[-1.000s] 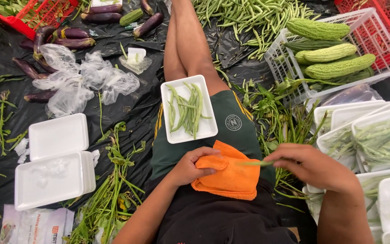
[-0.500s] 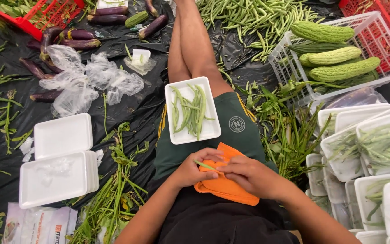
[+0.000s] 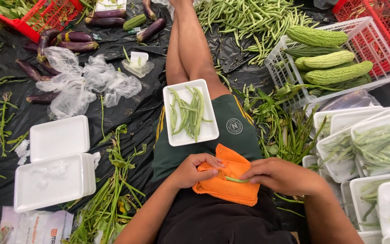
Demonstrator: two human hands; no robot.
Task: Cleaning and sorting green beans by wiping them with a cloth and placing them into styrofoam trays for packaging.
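- A seated person's left hand (image 3: 194, 171) and right hand (image 3: 281, 175) meet over an orange cloth (image 3: 227, 180) on the lap, fingers of both pinched on one green bean (image 3: 236, 180) lying across it.
- On the thigh just beyond rests a white foam tray (image 3: 206, 131) holding more beans.
- Stacked empty foam trays (image 3: 55, 162) sit at the left, well apart; a white crate of bitter gourds (image 3: 335, 58) stands at the right.

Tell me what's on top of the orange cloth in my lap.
A single green bean lies on the orange cloth, pinched between the left hand and right hand. The cloth rests on the green shorts. The bean's right end is hidden by fingers.
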